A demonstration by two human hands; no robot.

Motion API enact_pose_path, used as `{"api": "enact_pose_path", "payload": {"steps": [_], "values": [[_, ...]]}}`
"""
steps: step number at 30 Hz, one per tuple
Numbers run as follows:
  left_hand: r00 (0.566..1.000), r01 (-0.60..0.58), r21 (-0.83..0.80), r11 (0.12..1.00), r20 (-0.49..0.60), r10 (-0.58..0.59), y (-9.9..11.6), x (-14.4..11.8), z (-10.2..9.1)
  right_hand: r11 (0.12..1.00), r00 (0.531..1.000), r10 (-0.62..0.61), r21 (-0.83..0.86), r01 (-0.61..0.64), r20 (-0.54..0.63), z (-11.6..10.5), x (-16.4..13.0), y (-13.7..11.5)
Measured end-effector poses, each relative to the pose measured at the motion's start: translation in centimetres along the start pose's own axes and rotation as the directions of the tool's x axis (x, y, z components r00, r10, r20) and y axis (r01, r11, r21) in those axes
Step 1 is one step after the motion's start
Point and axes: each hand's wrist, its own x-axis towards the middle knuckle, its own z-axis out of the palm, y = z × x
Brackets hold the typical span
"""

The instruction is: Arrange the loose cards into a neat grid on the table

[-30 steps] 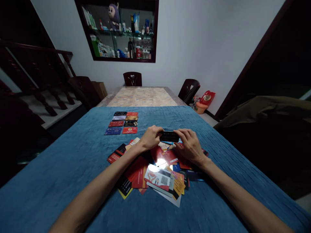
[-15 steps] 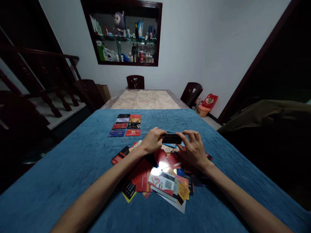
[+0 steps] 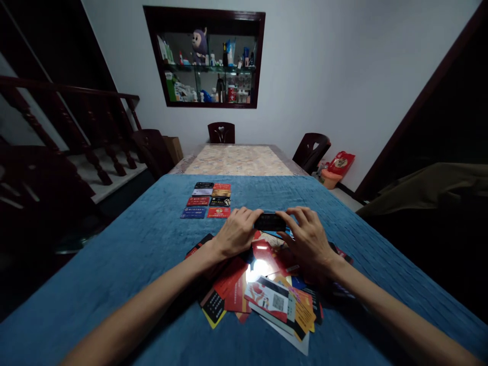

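Observation:
A black card (image 3: 270, 222) is held up between my two hands, tilted above the heap. My left hand (image 3: 238, 231) pinches its left end, and my right hand (image 3: 308, 236) grips the right end between thumb and fingers. Under them spreads a loose pile of cards (image 3: 236, 290), mostly red, with black, orange and white ones overlapping. A white card with a square code (image 3: 267, 298) lies on top near the front, and a bright glare hides part of the pile's middle. Beyond my left hand, several cards stand in two columns, among them a blue card (image 3: 193, 212) and a red card (image 3: 218, 212).
A blue cloth (image 3: 145, 254) covers the near part of the table; a patterned tabletop (image 3: 244, 159) shows behind it. Dark chairs (image 3: 221, 133) stand around the far end. On the right floor sit an orange bin (image 3: 330, 179) and a red bag (image 3: 341, 162).
The whole view has shifted, so everything sits slightly further right and lower. Both hands keep hold of the black card, which now faces me a little more.

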Motion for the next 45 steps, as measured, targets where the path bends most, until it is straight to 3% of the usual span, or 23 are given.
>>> {"api": "enact_pose_path", "payload": {"steps": [12, 18, 25, 34, 45], "values": [[0.992, 0.028, 0.195, 0.980, -0.123, -0.004, -3.5, -1.6, -0.9, 0.993, 0.996, -0.092, 0.080, 0.090, 0.014, 2.4, 4.3, -1.6], [0.996, 0.013, 0.267, 0.964, -0.093, 0.012, -6.0, -2.3, -1.7, 0.985, 0.991, -0.117, 0.136, 0.108, 0.061, 4.5, 6.2, -2.0], [1.000, -0.002, 0.320, 0.948, -0.026, 0.011, -9.0, -2.3, -4.1, 0.968, 0.980, -0.168, 0.204, 0.143, 0.110, 6.7, 9.6, -2.3], [0.990, 0.138, 0.359, 0.923, -0.013, -0.143, -13.8, -1.6, -6.2, 0.944, 0.971, -0.163, 0.312, 0.102, 0.173, 10.0, 15.3, -3.0], [0.971, 0.239, 0.272, 0.932, -0.036, -0.238, -21.3, -0.5, -6.2, 0.941, 0.947, -0.094, 0.339, -0.017, 0.307, 15.7, 21.2, -4.3]]}}
